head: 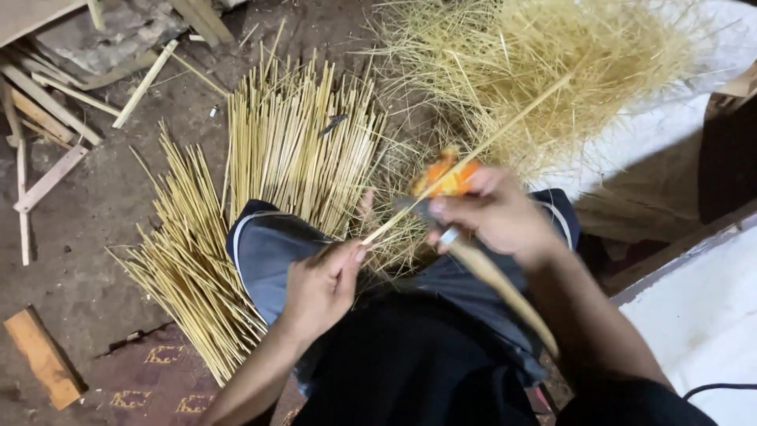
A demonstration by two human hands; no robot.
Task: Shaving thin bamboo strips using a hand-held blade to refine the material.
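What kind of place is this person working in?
Probably a small hand workshop for splitting bamboo or cane: piles of thin sticks on a dirt floor, a heap of fine shavings, and wood offcuts.

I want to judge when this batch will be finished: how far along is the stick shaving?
Done: two heaps of trimmed sticks on the floor, and a mound of shavings. In hand: the left hand pinches one stick while the right hand holds a knife against it. Left: no uncut stock shows, so I cannot tell.
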